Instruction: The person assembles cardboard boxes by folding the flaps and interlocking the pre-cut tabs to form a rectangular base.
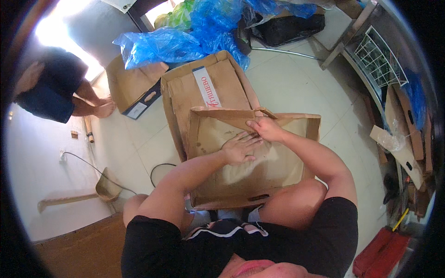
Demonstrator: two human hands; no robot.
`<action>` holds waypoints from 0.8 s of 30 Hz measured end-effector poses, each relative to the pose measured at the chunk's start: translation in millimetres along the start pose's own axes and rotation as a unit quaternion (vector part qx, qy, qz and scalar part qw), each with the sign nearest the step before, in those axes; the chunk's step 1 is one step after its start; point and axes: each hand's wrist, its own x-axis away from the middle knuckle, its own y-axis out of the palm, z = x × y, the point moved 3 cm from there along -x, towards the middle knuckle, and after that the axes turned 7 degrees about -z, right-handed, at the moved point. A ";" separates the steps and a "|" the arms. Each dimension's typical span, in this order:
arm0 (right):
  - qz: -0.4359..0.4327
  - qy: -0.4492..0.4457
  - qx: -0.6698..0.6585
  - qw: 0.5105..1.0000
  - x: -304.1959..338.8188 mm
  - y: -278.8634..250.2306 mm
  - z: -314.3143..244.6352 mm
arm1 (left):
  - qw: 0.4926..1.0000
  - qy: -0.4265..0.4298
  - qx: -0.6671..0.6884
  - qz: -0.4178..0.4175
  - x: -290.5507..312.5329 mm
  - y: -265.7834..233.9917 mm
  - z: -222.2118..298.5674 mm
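Note:
A shallow brown cardboard box with raised walls rests on my lap, its open side facing me. Dark spots and a pale, wet-looking patch mark its bottom. Flat against the inside, my left hand has its fingers stretched out. My right hand is closed at the box's far wall, where a loose cardboard flap sticks up; its fingertips are partly hidden. Just beyond lies a larger cardboard box with a white printed strip across it, partly covered by the box on my lap.
Blue plastic bags are heaped at the back. Another open box stands near a person's bare feet at the left. A rack with a white wire basket and cardboard pieces line the right, above a red case.

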 end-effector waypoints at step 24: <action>-0.082 -0.014 -0.076 0.994 42.6 -92.6 -99.7 | 0.993 -0.061 -0.046 0.090 6.9 -17.9 -32.5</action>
